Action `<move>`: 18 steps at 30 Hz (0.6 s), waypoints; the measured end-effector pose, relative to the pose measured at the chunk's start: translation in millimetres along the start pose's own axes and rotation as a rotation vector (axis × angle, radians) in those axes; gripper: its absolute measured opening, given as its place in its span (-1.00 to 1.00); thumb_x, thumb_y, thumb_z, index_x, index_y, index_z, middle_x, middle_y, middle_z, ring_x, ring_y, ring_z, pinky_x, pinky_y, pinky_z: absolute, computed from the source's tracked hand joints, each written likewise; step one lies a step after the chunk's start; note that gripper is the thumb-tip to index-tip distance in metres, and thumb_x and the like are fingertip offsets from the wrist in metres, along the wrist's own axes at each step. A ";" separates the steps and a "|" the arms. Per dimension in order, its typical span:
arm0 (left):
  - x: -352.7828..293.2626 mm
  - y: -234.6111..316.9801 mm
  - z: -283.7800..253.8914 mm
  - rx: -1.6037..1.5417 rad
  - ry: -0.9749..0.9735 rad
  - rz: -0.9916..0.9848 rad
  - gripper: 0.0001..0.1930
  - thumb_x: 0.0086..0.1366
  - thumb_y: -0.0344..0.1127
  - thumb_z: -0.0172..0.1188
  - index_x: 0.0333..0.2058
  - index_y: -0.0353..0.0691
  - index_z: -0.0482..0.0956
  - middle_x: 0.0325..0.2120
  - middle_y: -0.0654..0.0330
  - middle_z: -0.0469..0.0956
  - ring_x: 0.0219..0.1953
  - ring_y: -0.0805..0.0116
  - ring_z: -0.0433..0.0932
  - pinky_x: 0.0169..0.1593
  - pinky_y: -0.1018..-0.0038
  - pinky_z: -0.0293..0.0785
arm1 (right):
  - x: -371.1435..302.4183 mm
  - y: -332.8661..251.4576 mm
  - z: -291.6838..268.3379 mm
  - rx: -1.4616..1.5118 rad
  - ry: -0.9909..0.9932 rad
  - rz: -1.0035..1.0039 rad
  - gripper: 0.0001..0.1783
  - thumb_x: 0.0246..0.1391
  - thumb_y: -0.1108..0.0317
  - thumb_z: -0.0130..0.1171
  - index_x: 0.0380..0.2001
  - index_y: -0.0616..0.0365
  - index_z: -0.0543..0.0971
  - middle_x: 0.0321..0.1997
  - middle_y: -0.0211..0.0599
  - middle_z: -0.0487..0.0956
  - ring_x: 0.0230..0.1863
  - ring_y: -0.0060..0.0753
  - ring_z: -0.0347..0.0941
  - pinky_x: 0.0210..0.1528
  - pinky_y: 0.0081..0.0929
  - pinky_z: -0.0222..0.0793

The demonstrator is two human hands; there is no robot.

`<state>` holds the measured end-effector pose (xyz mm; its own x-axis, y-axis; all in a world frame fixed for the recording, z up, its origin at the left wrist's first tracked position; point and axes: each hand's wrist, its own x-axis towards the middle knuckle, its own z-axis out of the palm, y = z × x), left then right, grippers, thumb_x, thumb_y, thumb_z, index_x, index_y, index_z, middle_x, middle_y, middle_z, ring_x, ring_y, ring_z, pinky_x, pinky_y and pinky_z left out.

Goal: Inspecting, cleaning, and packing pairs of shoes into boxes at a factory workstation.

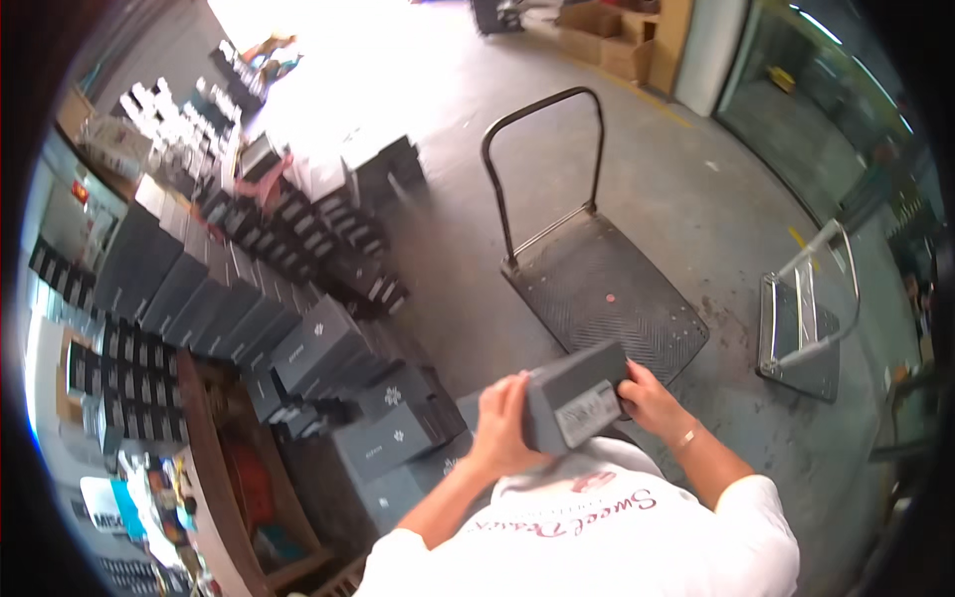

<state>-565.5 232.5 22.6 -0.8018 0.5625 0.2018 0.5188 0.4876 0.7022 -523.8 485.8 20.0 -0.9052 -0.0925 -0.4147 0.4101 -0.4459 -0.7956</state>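
Note:
Between my two hands, close in front of my white shirt, is a dark grey shoebox-like carton (542,408) with a pale label on the side toward me. My left hand (502,428) grips its left end, thumb and fingers pressed against the cardboard. At the other end my right hand (652,403) is closed on the right edge, by the label. Just left of my left forearm lie stacked grey boxes (383,448) with a white flower-like mark. The carton is tilted and hides a near corner of the flatbed trolley (607,289).
Beyond the carton, the black trolley has an upright push handle (485,149). A smaller folding cart (796,338) stands at the right. Rows of stacked grey boxes (179,279) fill the left, beside a wooden shelf frame (214,468). Brown cartons (607,50) stand at the back by a glass wall (816,109).

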 end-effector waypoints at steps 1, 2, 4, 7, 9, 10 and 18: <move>17.3 -16.9 -13.9 0.038 0.060 0.006 0.22 -0.50 -0.22 0.55 0.20 -0.33 0.00 0.08 -0.07 0.18 0.12 -0.07 0.18 0.18 0.14 0.15 | 39.8 -10.4 5.3 -0.020 -0.047 0.015 -0.51 -0.06 0.56 -0.11 0.04 0.20 0.34 -0.31 -0.56 0.39 -0.51 -0.79 0.14 -0.54 -0.77 0.07; 29.6 -34.9 -21.3 0.067 0.127 0.019 0.23 -0.50 -0.22 0.55 0.20 -0.34 -0.01 0.08 -0.07 0.18 0.11 -0.06 0.19 0.17 0.12 0.16 | 76.7 -18.0 9.0 -0.040 -0.097 0.030 -0.50 -0.08 0.58 -0.11 0.03 0.19 0.34 -0.32 -0.57 0.39 -0.50 -0.79 0.16 -0.54 -0.77 0.07; 51.4 -62.5 -52.0 0.139 0.199 -0.061 0.24 -0.51 -0.21 0.55 0.20 -0.36 -0.01 0.07 -0.09 0.19 0.10 -0.09 0.20 0.15 0.11 0.17 | 141.9 -34.8 35.7 -0.041 -0.245 0.076 -0.47 -0.10 0.59 -0.11 0.04 0.20 0.34 -0.32 -0.57 0.40 -0.50 -0.79 0.17 -0.55 -0.77 0.08; 78.7 -101.6 -89.3 0.225 0.320 -0.093 0.22 -0.48 -0.21 0.56 0.19 -0.39 -0.01 0.04 -0.15 0.18 0.07 -0.14 0.21 0.14 0.09 0.16 | 233.4 -62.2 79.9 -0.108 -0.357 0.141 -0.42 -0.13 0.62 -0.11 0.08 0.21 0.33 -0.28 -0.53 0.44 -0.44 -0.80 0.24 -0.57 -0.77 0.10; 115.9 -132.9 -112.2 0.253 0.380 -0.152 0.21 -0.43 -0.20 0.57 0.19 -0.39 -0.01 0.03 -0.17 0.18 0.08 -0.14 0.20 0.14 0.08 0.15 | 300.8 -77.5 104.1 -0.096 -0.400 0.205 -0.41 -0.13 0.63 -0.10 0.10 0.21 0.32 -0.24 -0.49 0.47 -0.39 -0.77 0.31 -0.56 -0.76 0.16; 136.1 -150.7 -124.1 0.232 0.402 -0.157 0.21 -0.42 -0.20 0.57 0.19 -0.39 -0.02 0.03 -0.18 0.18 0.09 -0.14 0.19 0.14 0.08 0.15 | 329.7 -85.4 115.4 -0.093 -0.389 0.231 -0.41 -0.13 0.64 -0.10 0.10 0.21 0.32 -0.23 -0.47 0.48 -0.36 -0.75 0.34 -0.55 -0.76 0.19; 357.1 -318.9 -224.2 0.083 0.145 -0.054 0.23 -0.36 -0.08 0.54 0.23 -0.36 -0.07 0.06 -0.13 0.15 0.12 -0.11 0.16 0.16 0.07 0.11 | 540.9 -171.1 138.3 0.007 -0.171 0.150 -0.53 -0.10 0.62 -0.08 -0.02 0.21 0.39 -0.31 -0.51 0.45 -0.52 -0.79 0.23 -0.62 -0.80 0.07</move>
<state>-1083.7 128.2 23.8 -0.8604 0.4346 0.2663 0.4919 0.5715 0.6568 -1099.0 389.0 -7.0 -0.8403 -0.3075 -0.4465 0.5411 -0.4224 -0.7272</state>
